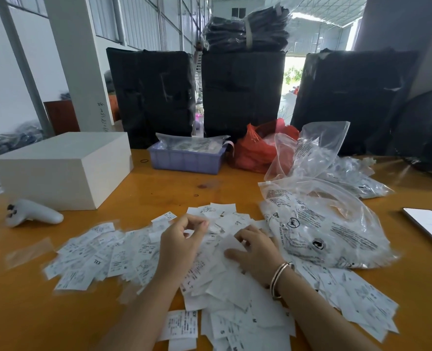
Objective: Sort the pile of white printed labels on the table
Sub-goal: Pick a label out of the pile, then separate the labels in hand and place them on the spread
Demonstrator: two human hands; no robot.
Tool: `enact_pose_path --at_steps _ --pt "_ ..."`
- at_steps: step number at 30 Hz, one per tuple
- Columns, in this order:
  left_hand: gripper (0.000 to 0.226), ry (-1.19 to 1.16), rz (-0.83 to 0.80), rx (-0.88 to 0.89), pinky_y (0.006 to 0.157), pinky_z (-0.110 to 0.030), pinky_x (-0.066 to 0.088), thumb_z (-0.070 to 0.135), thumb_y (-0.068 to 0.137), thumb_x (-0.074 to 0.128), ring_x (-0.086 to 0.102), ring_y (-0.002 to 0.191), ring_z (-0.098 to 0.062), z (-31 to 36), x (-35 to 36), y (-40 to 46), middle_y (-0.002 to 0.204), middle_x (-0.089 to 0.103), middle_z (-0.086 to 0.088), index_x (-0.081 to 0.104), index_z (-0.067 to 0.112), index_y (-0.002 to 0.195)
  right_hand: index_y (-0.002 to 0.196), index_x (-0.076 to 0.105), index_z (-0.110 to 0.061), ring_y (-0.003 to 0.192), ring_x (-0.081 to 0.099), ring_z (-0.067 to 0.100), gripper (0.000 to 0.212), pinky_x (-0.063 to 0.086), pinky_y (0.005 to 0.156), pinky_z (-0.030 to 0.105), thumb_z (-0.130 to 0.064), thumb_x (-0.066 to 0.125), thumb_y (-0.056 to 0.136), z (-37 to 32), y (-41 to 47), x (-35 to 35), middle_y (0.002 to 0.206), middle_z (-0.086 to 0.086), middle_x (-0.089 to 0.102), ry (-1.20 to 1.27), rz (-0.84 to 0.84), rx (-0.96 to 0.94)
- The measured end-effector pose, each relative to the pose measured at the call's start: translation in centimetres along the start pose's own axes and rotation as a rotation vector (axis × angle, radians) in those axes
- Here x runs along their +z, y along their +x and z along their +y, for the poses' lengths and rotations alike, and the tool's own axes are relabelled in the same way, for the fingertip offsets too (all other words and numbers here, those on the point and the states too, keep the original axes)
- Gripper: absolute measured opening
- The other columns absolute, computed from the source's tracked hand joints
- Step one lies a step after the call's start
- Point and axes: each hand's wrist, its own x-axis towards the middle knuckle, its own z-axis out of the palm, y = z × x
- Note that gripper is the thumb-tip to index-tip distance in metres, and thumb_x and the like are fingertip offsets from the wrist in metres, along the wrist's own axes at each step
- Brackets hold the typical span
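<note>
A wide pile of white printed labels (pixel 133 252) covers the orange table (pixel 237 183) in front of me, many with size letters such as M, L, XL and XXL. My left hand (pixel 182 240) hovers over the middle of the pile with its fingers curled and its fingertips brought together. Whether a label sits between them is not visible. My right hand (pixel 256 252), with bangles on the wrist, rests on the pile just to the right. Its thumb and curled fingers hold a blank-sided label (pixel 231 245).
A white box (pixel 65 165) and a white controller (pixel 32 214) sit at the left. A purple bin (pixel 184 160) and a red bag (pixel 255 150) stand behind the pile. Clear printed bags (pixel 323 224) lie on the right beside a phone (pixel 430 226). Black wrapped bales (pixel 154 95) line the far edge.
</note>
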Motion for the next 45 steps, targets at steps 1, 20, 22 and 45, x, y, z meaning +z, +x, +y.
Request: enact_pose_path --at_steps 1,20,22,45 --pt "0.006 -0.006 -0.004 0.003 0.069 -0.019 0.046 0.03 0.087 0.067 0.058 0.081 0.008 0.0 0.0 0.0 0.079 0.067 0.021 0.067 0.03 0.081 0.075 0.054 -0.031 0.09 0.047 0.011 0.017 0.035 0.091 0.035 -0.039 0.066 0.084 0.0 0.0 -0.2 0.092 -0.009 0.051 0.112 0.01 0.008" --pt "0.007 -0.093 -0.226 0.087 0.07 -0.004 0.045 0.023 0.086 0.068 0.063 0.084 0.007 0.3 0.3 -0.2 0.086 0.07 0.024 0.069 0.029 0.089 0.089 0.069 -0.036 0.093 0.058 0.0 0.061 0.046 0.082 0.013 0.022 0.05 0.08 0.2 -0.5 -0.3 0.102 0.0 0.061 0.713 0.321 -0.11" --pt "0.009 -0.114 -0.246 0.053 0.072 -0.003 0.044 0.022 0.085 0.07 0.062 0.088 0.009 0.5 0.3 -0.2 0.089 0.069 0.027 0.07 0.029 0.09 0.104 0.063 -0.034 0.094 0.054 -0.004 0.059 0.044 0.081 0.011 0.019 0.047 0.083 -0.1 -0.8 -0.3 0.106 -0.001 0.057 0.708 0.31 -0.133" --pt "0.017 -0.19 -0.342 -0.049 0.072 -0.002 0.045 0.022 0.079 0.075 0.063 0.089 0.01 0.7 0.4 -0.1 0.087 0.07 0.027 0.071 0.038 0.079 0.078 0.068 -0.018 0.071 0.063 0.005 0.012 0.05 0.062 0.015 -0.006 0.068 0.081 -1.5 -0.8 0.8 0.076 -0.005 0.07 1.199 0.487 0.067"
